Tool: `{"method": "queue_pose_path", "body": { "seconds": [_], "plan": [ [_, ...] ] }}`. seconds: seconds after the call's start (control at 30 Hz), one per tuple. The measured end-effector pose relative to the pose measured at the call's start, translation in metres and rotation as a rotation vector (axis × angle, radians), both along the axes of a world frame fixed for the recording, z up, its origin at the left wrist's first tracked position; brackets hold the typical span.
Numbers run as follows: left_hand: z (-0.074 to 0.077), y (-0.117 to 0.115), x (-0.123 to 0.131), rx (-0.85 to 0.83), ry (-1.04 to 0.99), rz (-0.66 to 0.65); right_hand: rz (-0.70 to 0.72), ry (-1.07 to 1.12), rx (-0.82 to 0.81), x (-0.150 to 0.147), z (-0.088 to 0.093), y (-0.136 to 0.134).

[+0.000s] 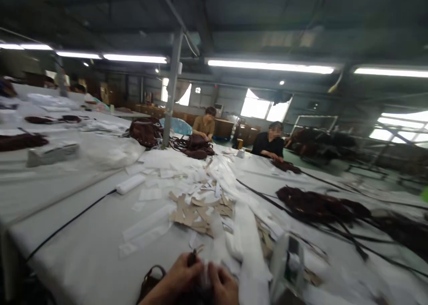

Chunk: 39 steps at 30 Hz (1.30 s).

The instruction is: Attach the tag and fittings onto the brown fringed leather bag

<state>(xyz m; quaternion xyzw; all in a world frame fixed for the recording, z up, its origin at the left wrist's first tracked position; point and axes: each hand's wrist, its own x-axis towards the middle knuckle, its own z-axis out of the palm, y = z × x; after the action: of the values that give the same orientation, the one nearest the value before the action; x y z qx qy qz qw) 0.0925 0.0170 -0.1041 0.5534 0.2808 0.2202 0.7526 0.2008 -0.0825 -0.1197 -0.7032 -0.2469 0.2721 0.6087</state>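
My left hand (179, 274) and my right hand (223, 286) meet at the bottom edge of the view, both closed on a small dark brown piece (193, 257) with white material (210, 256) between them. A dark brown leather loop (150, 280) lies just left of my left hand. The picture is blurred, so the held piece is hard to make out.
A long white table (87, 242) carries tan cardboard shapes (197, 211), white strips (147, 227), dark brown leather heaps (317, 204) and black straps (67, 222). A grey machine part (287, 265) stands right of my hands. Two people (267, 142) sit at the far end, by a steel post (172, 91).
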Motion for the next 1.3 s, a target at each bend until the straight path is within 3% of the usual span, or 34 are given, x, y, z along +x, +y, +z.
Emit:
{"method": "queue_pose_path", "body": {
  "seconds": [0.1,0.37,0.67,1.07,1.3],
  "plan": [
    [-0.002,-0.001,-0.002,0.037,0.026,-0.021,0.011,0.065,0.070,-0.002,-0.001,0.005],
    [0.008,0.000,-0.008,0.131,0.059,-0.045,0.039,0.064,0.061,-0.010,0.010,0.000],
    [-0.002,0.002,-0.010,0.120,0.038,-0.073,0.000,0.150,0.115,-0.012,0.013,-0.001],
    [-0.002,0.000,-0.012,-0.047,-0.073,-0.082,-0.305,0.530,0.309,-0.010,0.006,0.006],
    [0.004,-0.004,-0.015,0.121,-0.098,-0.239,-0.282,0.594,0.392,-0.011,0.008,0.005]
  ]
}}
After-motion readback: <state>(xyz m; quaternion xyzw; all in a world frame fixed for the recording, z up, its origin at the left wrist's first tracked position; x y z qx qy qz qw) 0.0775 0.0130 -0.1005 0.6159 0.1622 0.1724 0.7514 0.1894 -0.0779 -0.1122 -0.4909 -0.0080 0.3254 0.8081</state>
